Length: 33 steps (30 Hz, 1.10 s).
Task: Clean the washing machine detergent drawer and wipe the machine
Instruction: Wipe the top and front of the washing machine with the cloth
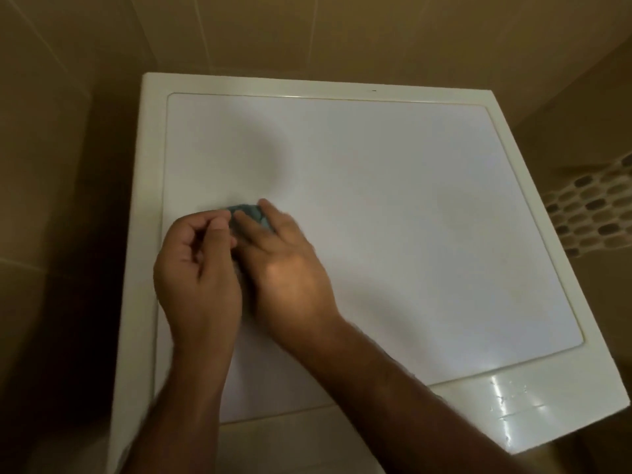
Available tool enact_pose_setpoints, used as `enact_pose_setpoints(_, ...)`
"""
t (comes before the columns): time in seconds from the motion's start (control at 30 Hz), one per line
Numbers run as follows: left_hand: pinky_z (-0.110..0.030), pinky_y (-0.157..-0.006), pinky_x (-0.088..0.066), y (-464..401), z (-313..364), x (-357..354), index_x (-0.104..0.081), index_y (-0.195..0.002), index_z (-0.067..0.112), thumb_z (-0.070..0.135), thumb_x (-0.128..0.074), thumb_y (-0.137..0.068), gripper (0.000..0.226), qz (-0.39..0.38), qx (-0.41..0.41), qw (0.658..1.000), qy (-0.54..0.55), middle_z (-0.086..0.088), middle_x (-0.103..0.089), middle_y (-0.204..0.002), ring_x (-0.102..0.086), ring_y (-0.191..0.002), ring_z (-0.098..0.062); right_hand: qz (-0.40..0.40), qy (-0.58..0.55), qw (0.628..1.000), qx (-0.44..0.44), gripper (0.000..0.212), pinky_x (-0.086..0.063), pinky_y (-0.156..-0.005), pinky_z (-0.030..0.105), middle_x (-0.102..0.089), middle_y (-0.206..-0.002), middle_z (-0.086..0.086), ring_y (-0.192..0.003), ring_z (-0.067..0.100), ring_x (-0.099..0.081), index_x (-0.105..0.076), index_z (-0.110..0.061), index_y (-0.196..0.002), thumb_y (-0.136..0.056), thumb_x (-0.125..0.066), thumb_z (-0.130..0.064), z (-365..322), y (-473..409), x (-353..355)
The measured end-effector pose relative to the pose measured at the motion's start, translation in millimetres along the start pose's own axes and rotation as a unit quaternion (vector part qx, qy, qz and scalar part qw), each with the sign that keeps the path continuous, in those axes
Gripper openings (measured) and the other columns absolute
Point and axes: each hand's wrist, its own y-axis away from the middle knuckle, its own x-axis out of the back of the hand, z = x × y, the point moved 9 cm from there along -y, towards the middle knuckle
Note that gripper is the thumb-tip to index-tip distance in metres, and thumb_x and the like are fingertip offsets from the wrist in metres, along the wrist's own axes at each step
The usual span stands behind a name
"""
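Note:
I look down on the white top of the washing machine (pixel 393 217), a flat panel inside a cream rim. A small blue-green cloth (pixel 247 213) lies bunched on the left part of the panel, mostly covered by my hands. My right hand (pixel 284 265) lies over the cloth with its fingers stretched onto it. My left hand (pixel 196 265) sits beside it with fingers curled, pinching the cloth's left edge. The detergent drawer is out of sight.
Beige tiled walls (pixel 307 35) close in behind and to the left of the machine. A strip of pebble mosaic tile (pixel 595 206) shows at the right. Wet glints mark the near right corner of the rim (pixel 513 401).

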Motion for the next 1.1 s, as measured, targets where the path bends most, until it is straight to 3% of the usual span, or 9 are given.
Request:
enact_pose_setpoints(0.1,-0.012,-0.072,-0.047,-6,-6,9,-0.065,-0.101,0.019,0.017,-0.054,-0.099,0.012,0.009,0.017,1.0,-0.002,0.012,-0.063,-0.085,-0.06,-0.079,-0.001,-0.056,-0.011,0.998,0.032,0.041,-0.025,-0.118,0.049,-0.052,-0.146,0.008,-0.142,0.036,-0.036,-0.061,-0.013,-0.133,-0.093,-0.063,-0.023,-15,-3,-24)
enact_pose_setpoints(0.3,-0.006,-0.073,-0.046,-8,-8,-20,-0.067,-0.104,0.017,0.019,-0.056,-0.097,0.013,-0.042,0.032,0.998,-0.029,0.018,-0.064,-0.09,-0.061,-0.083,0.008,-0.055,0.022,0.997,0.039,0.04,-0.026,-0.115,0.047,-0.053,-0.145,0.005,-0.138,0.036,-0.042,-0.062,-0.015,-0.133,-0.094,-0.054,-0.024,20,-22,-22)
enact_pose_setpoints(0.47,-0.035,-0.081,-0.057,8,5,-73,-0.065,-0.103,0.033,0.032,-0.054,-0.094,0.015,-0.114,0.026,0.993,-0.033,0.014,-0.069,-0.099,-0.065,-0.09,-0.003,-0.027,0.069,0.997,-0.012,0.041,-0.031,-0.116,0.049,-0.051,-0.146,0.007,-0.14,0.038,-0.038,-0.063,-0.014,-0.131,-0.09,-0.063,-0.021,80,-20,10)
enact_pose_setpoints(0.57,-0.044,-0.084,-0.057,27,14,-108,-0.066,-0.105,0.033,0.034,-0.05,-0.089,0.023,-0.143,0.027,0.989,-0.011,0.013,-0.07,-0.104,-0.066,-0.098,-0.009,-0.031,0.07,0.997,-0.027,0.037,-0.03,-0.115,0.049,-0.048,-0.149,0.007,-0.141,0.036,-0.039,-0.065,-0.016,-0.128,-0.093,-0.056,-0.023,123,-11,27)
enact_pose_setpoints(0.7,-0.043,-0.083,-0.057,53,22,-157,-0.068,-0.106,0.03,0.034,-0.052,-0.088,0.024,-0.179,0.031,0.983,-0.005,0.016,-0.07,-0.102,-0.066,-0.096,-0.005,-0.012,0.073,0.994,-0.079,0.044,-0.029,-0.117,0.047,-0.049,-0.149,0.005,-0.141,0.033,-0.039,-0.061,-0.012,-0.133,-0.102,-0.036,-0.031,181,6,59)
enact_pose_setpoints(0.8,-0.042,-0.082,-0.058,72,27,-196,-0.068,-0.106,0.027,0.034,-0.053,-0.089,0.024,-0.203,0.023,0.979,-0.011,0.018,-0.069,-0.103,-0.065,-0.097,-0.003,0.026,0.08,0.989,-0.122,0.045,-0.03,-0.119,0.043,-0.052,-0.146,0.007,-0.14,0.035,-0.041,-0.062,-0.009,-0.132,-0.102,-0.036,-0.03,220,26,95)
enact_pose_setpoints(1.0,-0.036,-0.08,-0.058,106,44,-259,-0.068,-0.106,0.028,0.034,-0.052,-0.091,0.023,-0.258,0.013,0.966,-0.002,0.015,-0.07,-0.103,-0.064,-0.098,-0.004,0.03,0.107,0.979,-0.173,0.044,-0.028,-0.12,0.039,-0.047,-0.15,0.004,-0.143,0.031,-0.036,-0.055,-0.011,-0.139,-0.103,-0.038,-0.029,292,60,142)
enact_pose_setpoints(1.1,-0.024,-0.081,-0.055,116,50,-275,-0.068,-0.108,0.025,0.036,-0.05,-0.091,0.026,-0.278,0.002,0.96,-0.017,0.014,-0.07,-0.105,-0.064,-0.099,-0.004,0.033,0.131,0.973,-0.186,0.043,-0.029,-0.12,0.039,-0.05,-0.148,0.007,-0.141,0.032,-0.039,-0.06,-0.008,-0.134,-0.103,-0.038,-0.029,326,76,160)
